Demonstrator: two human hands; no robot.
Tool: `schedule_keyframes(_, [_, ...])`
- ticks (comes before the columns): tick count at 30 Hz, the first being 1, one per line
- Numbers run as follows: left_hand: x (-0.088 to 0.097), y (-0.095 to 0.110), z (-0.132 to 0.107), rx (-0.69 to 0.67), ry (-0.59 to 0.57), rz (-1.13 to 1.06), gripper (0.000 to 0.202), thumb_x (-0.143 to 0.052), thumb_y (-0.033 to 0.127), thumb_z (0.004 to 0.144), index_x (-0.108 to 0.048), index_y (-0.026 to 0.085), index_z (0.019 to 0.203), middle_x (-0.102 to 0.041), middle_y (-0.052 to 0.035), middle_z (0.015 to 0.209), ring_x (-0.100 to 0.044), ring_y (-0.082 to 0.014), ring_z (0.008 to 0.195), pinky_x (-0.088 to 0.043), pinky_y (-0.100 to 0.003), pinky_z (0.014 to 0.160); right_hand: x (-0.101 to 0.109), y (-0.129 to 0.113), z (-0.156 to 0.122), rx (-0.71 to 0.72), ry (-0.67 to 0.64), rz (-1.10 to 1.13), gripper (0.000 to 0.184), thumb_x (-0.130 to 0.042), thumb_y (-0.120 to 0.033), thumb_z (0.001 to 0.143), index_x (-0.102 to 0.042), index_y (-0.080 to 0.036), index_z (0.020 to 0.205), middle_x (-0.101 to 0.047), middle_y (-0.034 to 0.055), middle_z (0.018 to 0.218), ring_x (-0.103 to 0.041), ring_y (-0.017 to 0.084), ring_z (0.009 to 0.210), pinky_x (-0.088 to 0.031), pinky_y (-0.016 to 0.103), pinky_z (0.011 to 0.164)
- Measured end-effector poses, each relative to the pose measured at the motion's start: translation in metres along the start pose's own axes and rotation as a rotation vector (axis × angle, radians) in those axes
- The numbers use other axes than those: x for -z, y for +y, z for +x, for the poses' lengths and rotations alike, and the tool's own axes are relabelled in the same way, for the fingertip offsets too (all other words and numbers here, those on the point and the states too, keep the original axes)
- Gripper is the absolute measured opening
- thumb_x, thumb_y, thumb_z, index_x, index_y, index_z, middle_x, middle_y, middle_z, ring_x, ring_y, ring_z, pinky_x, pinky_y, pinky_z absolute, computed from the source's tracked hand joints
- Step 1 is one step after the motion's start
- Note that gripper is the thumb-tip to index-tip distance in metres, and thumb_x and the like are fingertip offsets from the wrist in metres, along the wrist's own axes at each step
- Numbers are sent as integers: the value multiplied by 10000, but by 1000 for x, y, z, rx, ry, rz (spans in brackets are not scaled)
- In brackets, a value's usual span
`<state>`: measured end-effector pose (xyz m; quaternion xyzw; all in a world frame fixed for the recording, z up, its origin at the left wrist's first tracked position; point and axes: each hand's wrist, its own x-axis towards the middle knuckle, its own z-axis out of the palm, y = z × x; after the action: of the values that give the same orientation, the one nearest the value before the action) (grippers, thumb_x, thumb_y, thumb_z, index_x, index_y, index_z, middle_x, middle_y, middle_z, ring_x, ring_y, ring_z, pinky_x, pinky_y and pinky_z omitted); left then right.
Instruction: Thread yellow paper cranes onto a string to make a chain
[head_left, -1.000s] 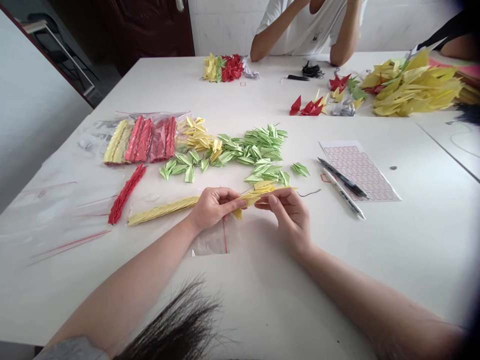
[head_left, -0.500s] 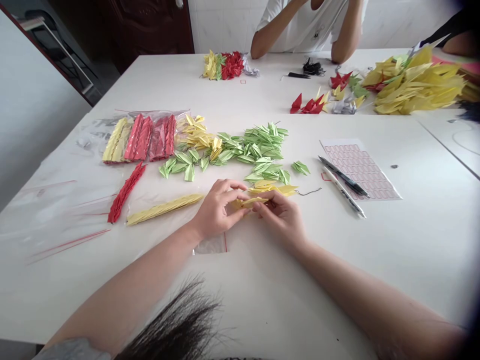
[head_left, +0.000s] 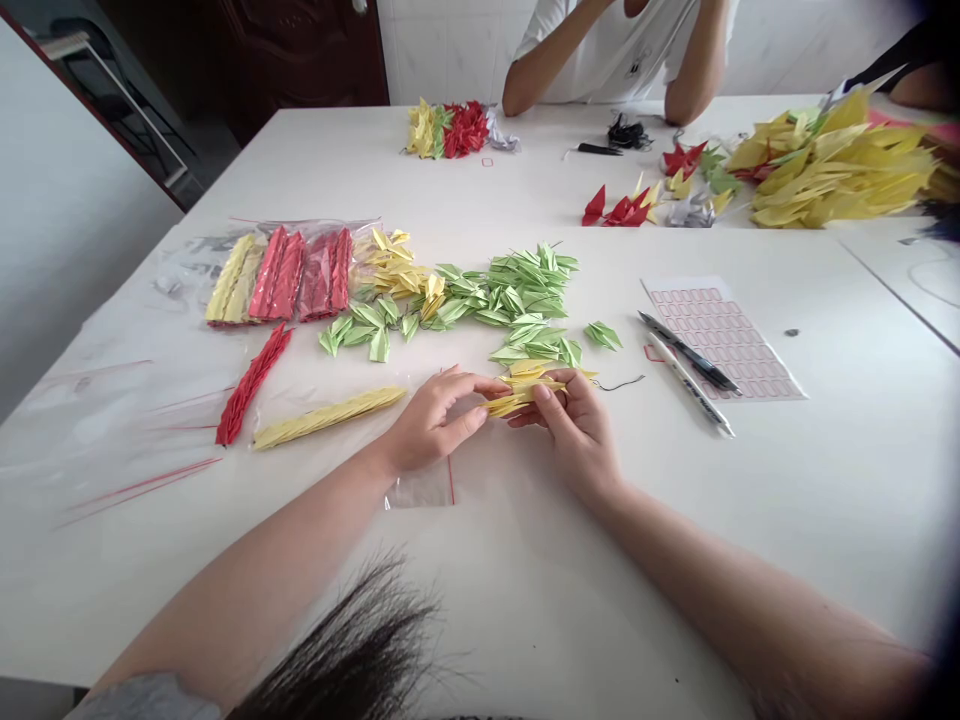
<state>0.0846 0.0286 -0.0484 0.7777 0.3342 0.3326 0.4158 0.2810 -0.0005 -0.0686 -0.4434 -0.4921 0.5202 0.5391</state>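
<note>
A small bunch of folded yellow paper cranes (head_left: 525, 392) sits between my hands, near the middle of the white table (head_left: 750, 520). My right hand (head_left: 577, 430) pinches the bunch from the right, and my left hand (head_left: 439, 420) holds its left end with the fingertips. A fine black thread (head_left: 619, 384) trails from the bunch. To the left of my left hand lies a long strung column of yellow cranes (head_left: 330, 417), not touching it. A pile of green paper cranes (head_left: 517, 300) lies just beyond my hands.
A red strung crane column (head_left: 253, 385) and bagged columns (head_left: 277, 275) lie at left. Two pens (head_left: 690, 370) rest on a red-printed sheet (head_left: 720, 340) at right. A co-worker (head_left: 615, 50) sits across the table, behind more crane piles (head_left: 840, 165).
My left hand has moved right, away from the strung yellow column, and now meets the crane bunch. The bunch sits closer between both hands, and the column lies apart on the table.
</note>
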Motion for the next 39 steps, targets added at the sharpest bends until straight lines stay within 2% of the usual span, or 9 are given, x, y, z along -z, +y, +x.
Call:
schedule_keyframes(3, [-1,3,1,82,-17,-116,384,-548,415,938,-639,166,1215,-697,-85,1196,-639,-241,1098,-473,-357,983,0,0,0,-9,-6,15,362,-644,-556,889,-472,-241,940,-727,0,748,-733,180,694,-623,324,657])
schedule_keyframes(5, [-1,3,1,109,-17,-109,396,-482,436,973,-647,165,1210,-708,-85,1156,-646,-235,1054,-496,-331,900,-1,-1,1,-9,-8,22,372,-650,-561,882,-470,-241,944,-718,-7,730,-726,175,668,-625,324,649])
schedule_keyframes(8, [-2,2,2,105,17,-7,376,-410,397,1008,-682,182,1155,-720,-70,1083,-644,-215,994,-479,-334,905,-2,-2,1,18,1,-1,368,-664,-552,875,-494,-238,964,-706,-13,724,-710,164,645,-624,319,649])
schedule_keyframes(12, [-2,1,3,66,39,57,306,-577,380,940,-678,191,1157,-705,-61,1005,-628,-204,957,-468,-343,930,-3,-6,0,64,-24,-64,341,-689,-523,866,-571,-216,954,-711,21,811,-690,154,688,-615,303,650])
schedule_keyframes(17, [-4,0,3,69,-1,20,353,-703,363,853,-661,189,1157,-693,-75,1125,-636,-215,1015,-483,-331,918,-5,-9,-1,70,-28,-54,349,-709,-535,844,-554,-230,913,-716,26,821,-705,179,750,-621,326,692])
schedule_keyframes(20, [-5,-1,3,101,-26,14,346,-706,374,843,-673,183,1130,-707,-69,1098,-648,-213,982,-493,-311,873,-5,-9,-1,68,-13,-58,366,-717,-546,830,-534,-239,907,-706,13,807,-690,170,720,-621,325,681])
schedule_keyframes(27, [-3,0,3,121,-49,37,257,-556,373,939,-687,178,1044,-704,-42,979,-620,-176,872,-459,-274,782,-3,-5,-1,49,7,-57,358,-711,-536,840,-529,-245,941,-696,6,833,-685,168,753,-619,330,693])
schedule_keyframes(31, [-2,1,4,129,-77,64,320,-465,394,985,-651,172,850,-645,-17,804,-568,-160,785,-416,-272,742,-3,-5,0,37,-5,-16,341,-703,-522,853,-542,-236,949,-718,17,853,-707,172,772,-619,326,693])
schedule_keyframes(39, [-1,4,4,100,-59,16,410,-372,384,1014,-590,167,743,-601,-32,758,-549,-172,783,-410,-293,767,-4,-8,-1,38,-10,-24,346,-696,-533,857,-591,-216,945,-712,22,820,-694,151,703,-607,305,683])
